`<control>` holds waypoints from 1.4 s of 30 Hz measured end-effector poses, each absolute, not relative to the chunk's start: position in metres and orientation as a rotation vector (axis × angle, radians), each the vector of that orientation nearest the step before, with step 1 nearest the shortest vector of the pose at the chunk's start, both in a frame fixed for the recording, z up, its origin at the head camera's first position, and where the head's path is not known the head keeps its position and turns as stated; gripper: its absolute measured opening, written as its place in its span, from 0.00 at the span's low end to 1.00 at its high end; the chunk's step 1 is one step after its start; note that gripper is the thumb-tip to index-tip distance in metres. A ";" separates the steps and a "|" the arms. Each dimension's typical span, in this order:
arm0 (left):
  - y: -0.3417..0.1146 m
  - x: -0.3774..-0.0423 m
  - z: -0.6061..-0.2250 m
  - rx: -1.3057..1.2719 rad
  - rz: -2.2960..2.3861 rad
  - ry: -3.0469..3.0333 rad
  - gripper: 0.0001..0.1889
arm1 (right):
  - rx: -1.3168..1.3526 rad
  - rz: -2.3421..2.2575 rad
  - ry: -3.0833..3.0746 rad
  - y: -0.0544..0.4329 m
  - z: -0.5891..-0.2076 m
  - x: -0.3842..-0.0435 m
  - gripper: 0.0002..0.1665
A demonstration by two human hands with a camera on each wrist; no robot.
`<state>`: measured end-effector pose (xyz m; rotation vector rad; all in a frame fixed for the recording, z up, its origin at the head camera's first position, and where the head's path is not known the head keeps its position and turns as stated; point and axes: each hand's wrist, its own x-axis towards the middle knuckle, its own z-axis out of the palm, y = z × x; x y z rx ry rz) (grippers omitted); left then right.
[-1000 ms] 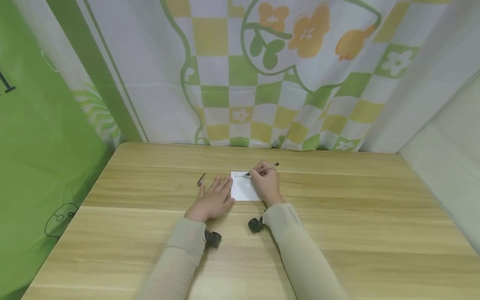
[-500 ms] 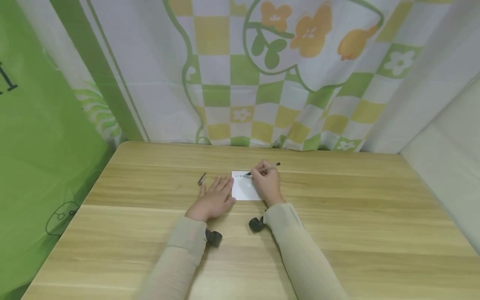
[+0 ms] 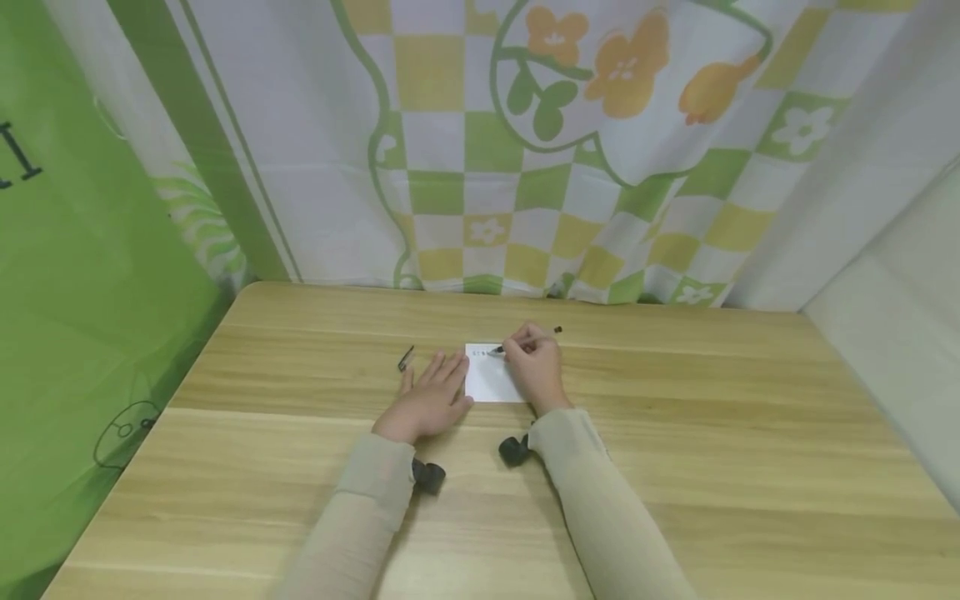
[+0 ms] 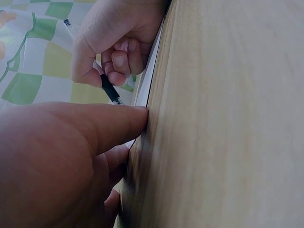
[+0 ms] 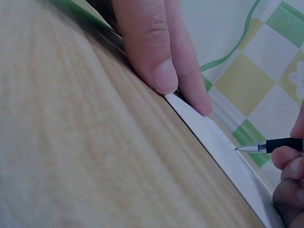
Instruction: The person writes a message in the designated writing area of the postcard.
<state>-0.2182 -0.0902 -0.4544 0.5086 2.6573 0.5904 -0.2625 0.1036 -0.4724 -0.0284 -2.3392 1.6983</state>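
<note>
A small white sheet of paper [image 3: 491,383] lies on the wooden table, with a short row of dark marks along its top. My right hand [image 3: 536,367] pinches a pen [image 5: 280,144] that has a black grip and a clear tip. In the right wrist view the pen's point meets the paper [image 5: 213,142] by the row of marks. My left hand [image 3: 427,404] lies flat with fingers spread, its fingertips on the paper's left edge. Seen from the left wrist, the thumb [image 4: 123,121] presses at the paper's near edge. The right hand covers the paper's right side in the head view.
A pen cap [image 3: 406,358] lies on the table [image 3: 712,450] just left of the left hand. Behind the table's far edge hangs a checked, flowered curtain [image 3: 487,167]. Green cloth [image 3: 90,267] hangs at the left, and a pale wall [image 3: 900,292] stands at the right.
The pen tip has shifted very slightly right along the row of marks. The left hand keeps its place on the paper; the head view itself moves slightly.
</note>
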 end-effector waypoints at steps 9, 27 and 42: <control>-0.090 -0.217 -0.454 0.503 0.598 2.653 0.37 | -0.034 1.726 -2.306 0.104 -0.472 -0.263 0.05; -0.089 -0.217 -0.452 0.506 0.581 2.657 0.37 | -0.180 2.431 -1.728 0.114 -0.471 -0.267 0.10; -0.089 -0.218 -0.457 0.506 0.593 2.671 0.37 | -0.181 2.575 -1.513 0.121 -0.465 -0.263 0.10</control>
